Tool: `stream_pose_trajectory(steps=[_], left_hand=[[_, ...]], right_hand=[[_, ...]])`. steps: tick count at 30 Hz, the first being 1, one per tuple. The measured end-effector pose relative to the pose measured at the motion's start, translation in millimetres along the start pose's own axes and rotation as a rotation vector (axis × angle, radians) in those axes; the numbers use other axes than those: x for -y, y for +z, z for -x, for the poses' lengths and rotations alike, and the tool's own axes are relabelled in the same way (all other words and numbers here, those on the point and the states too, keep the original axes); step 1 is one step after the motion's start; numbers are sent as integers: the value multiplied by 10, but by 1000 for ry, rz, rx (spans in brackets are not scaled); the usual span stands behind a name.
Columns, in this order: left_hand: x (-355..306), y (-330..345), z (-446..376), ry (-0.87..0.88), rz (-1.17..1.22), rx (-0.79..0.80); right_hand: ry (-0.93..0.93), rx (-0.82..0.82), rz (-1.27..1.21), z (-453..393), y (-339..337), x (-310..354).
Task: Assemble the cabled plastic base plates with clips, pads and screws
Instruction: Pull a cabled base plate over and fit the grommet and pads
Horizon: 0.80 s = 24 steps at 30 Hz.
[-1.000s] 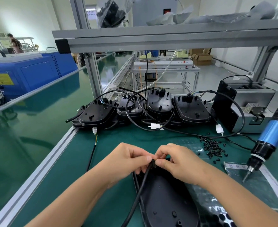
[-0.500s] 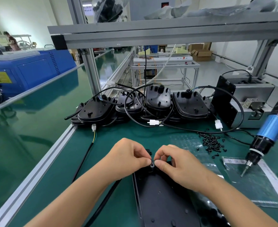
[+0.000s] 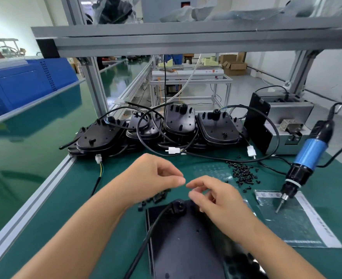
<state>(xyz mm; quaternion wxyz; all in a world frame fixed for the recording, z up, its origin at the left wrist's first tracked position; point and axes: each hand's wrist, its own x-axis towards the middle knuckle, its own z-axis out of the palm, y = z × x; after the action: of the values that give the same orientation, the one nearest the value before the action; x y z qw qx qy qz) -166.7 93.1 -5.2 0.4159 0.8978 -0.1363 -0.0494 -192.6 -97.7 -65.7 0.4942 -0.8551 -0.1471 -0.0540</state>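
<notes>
Factory assembly line: aluminium-frame table (image 3: 45, 190) with green mat, suspended electric screwdriver (image 3: 307, 158) right of the hands, conveyor (image 3: 35, 125) to their left.

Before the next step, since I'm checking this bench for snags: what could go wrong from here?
The loose pile of small black screws lies unboxed on the green mat; a sweep of the right hand might scatter them. The hanging blue electric screwdriver has its tip on the clear plastic bag and could snag it.

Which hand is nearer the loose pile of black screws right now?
Right. The right hand hovers above the base plate, just left of the screws. The left hand is farther left, beyond the right hand's fingertips.
</notes>
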Motion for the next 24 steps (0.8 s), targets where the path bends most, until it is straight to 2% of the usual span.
stream_pose_trajectory(steps=[2,7,11,16,19,24], left_hand=[[-220,151,-211,58,-84,-26],[-590,826,-793,119,-303,81],[-522,1115,-1007,26,-418,141],[-441,1213,-1072,-59,-479,103],[-430,1265,-1106,-81,-485,99],[-490,1341,-1110,-90,-531,116]], right_hand=[[49,-157,-80,6,-163,-77],[96,-592,-246,-6,-571,-285],[96,-829,-301,53,-667,-421],[114,-1132,-355,26,-840,-526],[206,-1245,-350,-6,-956,-632],[360,-1289,-383,-21,-1054,-724]])
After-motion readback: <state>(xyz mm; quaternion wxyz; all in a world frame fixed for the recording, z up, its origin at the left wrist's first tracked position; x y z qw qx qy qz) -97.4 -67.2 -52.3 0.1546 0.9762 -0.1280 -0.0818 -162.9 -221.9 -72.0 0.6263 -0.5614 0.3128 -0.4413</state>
